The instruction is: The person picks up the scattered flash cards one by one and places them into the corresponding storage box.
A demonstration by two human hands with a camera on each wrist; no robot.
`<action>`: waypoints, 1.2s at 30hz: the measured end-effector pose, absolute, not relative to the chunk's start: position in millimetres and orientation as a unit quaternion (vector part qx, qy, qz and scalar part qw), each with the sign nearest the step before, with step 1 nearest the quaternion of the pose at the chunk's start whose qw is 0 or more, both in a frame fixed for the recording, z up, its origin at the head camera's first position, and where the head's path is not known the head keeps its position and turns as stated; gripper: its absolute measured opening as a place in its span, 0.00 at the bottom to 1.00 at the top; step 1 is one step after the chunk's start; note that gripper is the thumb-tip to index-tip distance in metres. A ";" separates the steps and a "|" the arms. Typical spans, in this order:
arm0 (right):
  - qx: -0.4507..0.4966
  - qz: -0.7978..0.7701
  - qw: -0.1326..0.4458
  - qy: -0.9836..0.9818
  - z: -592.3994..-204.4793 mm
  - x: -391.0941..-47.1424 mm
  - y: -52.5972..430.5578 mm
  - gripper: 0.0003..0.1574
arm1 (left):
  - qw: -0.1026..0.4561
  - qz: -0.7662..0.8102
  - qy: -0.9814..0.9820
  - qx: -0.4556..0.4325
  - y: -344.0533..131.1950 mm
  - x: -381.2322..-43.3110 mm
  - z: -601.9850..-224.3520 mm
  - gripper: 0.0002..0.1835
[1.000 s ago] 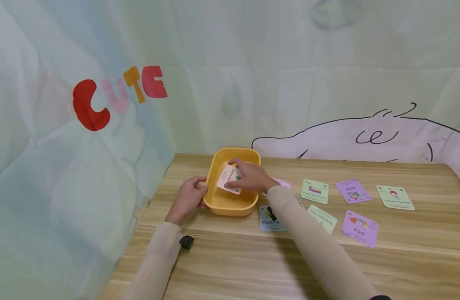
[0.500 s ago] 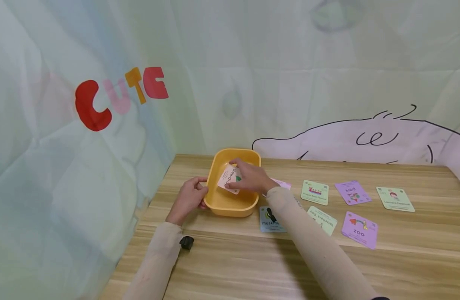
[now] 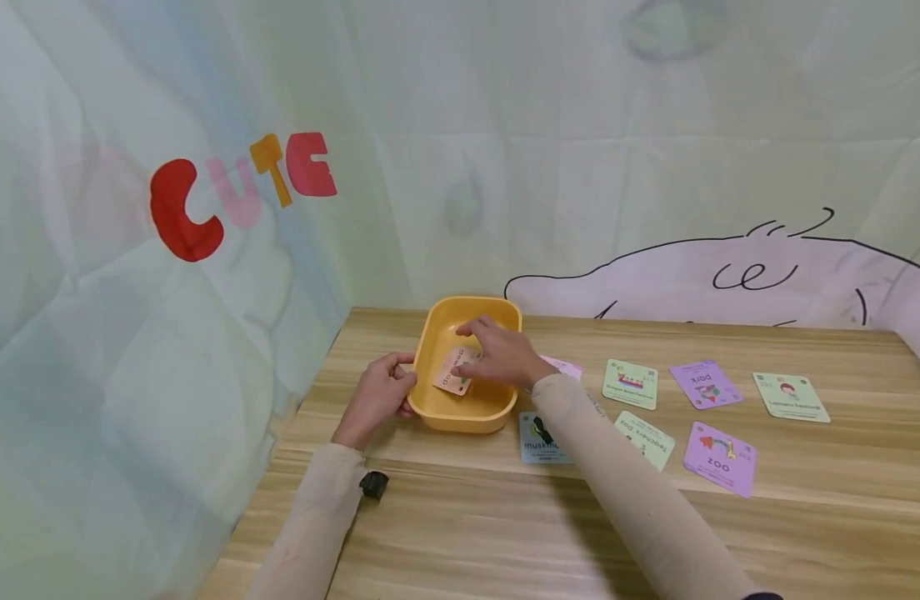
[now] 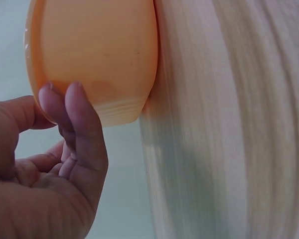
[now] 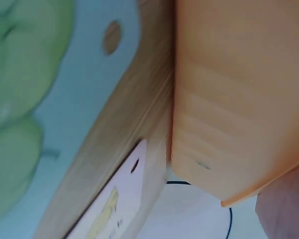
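Observation:
A yellow-orange plastic box (image 3: 467, 422) stands near the table's back edge. My left hand (image 3: 376, 396) pinches its left rim; in the left wrist view, thumb and fingertips close on the rim of the box (image 4: 97, 50). Inside the box lies a pale pink "dewdrop" card (image 3: 449, 377), partly covered by my right hand (image 3: 505, 357). That hand is over the box with thumb and finger spread apart, no longer gripping the card. The right wrist view has only the box's outer wall (image 5: 229, 99) and a bit of the hand (image 5: 286, 204).
Right of the box lie a blue muskmelon card (image 3: 538, 450) and a pink card (image 3: 567, 367) partly behind my arm. Further right are green cards, such as the Lanterns Festival one (image 3: 793, 397), and purple park (image 3: 706, 385) and zoo (image 3: 718, 458) cards. A patterned cloth (image 3: 580, 167) hangs behind.
My right thumb and finger have parted, and the dewdrop card has dropped from them to the floor of the box. The left hand stays at the rim.

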State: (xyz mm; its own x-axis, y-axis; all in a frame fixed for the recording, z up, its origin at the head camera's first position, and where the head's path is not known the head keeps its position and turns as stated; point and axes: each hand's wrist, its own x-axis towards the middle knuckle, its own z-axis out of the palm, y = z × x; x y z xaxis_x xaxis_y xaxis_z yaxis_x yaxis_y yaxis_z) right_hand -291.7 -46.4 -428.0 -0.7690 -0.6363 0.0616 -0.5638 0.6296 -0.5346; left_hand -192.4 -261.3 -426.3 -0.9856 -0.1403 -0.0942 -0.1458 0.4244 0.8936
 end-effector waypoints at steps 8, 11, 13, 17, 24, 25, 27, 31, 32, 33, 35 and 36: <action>-0.335 -0.224 0.043 0.914 -430.8 -287.4 -43.6 0.43 | 0.010 0.525 0.847 -0.087 -259.2 -195.1 -429.8 0.21; -0.338 -0.222 0.038 0.914 -429.3 -286.3 -43.0 0.42 | 0.005 0.524 0.848 -0.082 -258.7 -195.3 -428.8 0.21; -0.339 -0.217 0.034 0.915 -428.9 -285.9 -43.0 0.41 | 0.004 0.522 0.849 -0.080 -258.5 -195.1 -428.3 0.21; -0.342 -0.205 0.021 0.917 -431.0 -285.5 -43.5 0.39 | 0.005 0.523 0.848 -0.080 -258.6 -195.3 -428.2 0.21; -0.345 -0.207 0.002 0.916 -435.0 -286.4 -45.2 0.36 | 0.004 0.531 0.843 -0.083 -259.9 -195.5 -429.6 0.22; -0.344 -0.212 0.001 0.915 -435.1 -286.4 -45.5 0.36 | 0.004 0.532 0.843 -0.082 -260.4 -195.6 -429.9 0.22; -0.343 -0.224 -0.003 0.912 -435.3 -286.7 -46.0 0.35 | 0.005 0.533 0.842 -0.082 -261.3 -195.5 -430.2 0.22; -0.338 -0.270 -0.014 0.901 -434.5 -287.0 -46.0 0.32 | 0.005 0.530 0.844 -0.084 -262.6 -194.8 -429.1 0.22; -0.338 -0.282 -0.019 0.898 -434.3 -287.1 -45.4 0.31 | 0.004 0.529 0.844 -0.085 -262.4 -194.4 -428.2 0.21; -0.337 -0.292 -0.024 0.895 -434.2 -287.3 -44.7 0.30 | 0.004 0.527 0.846 -0.086 -262.1 -194.1 -427.5 0.21; -0.336 -0.312 -0.029 0.888 -434.1 -287.3 -42.6 0.28 | 0.005 0.524 0.847 -0.087 -261.2 -193.5 -426.0 0.21; -0.335 -0.319 -0.029 0.886 -434.0 -287.4 -41.3 0.27 | 0.005 0.523 0.848 -0.087 -260.5 -193.1 -425.3 0.21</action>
State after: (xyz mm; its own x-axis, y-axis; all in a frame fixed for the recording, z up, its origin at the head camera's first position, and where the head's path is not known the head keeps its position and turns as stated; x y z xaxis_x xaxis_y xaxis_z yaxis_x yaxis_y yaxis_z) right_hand -287.4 -41.3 -434.0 -0.7736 -0.5756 0.2649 -0.6123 0.5713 -0.5465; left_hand -193.1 -260.5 -425.3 -0.9847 -0.1426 -0.1003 -0.1536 0.4381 0.8857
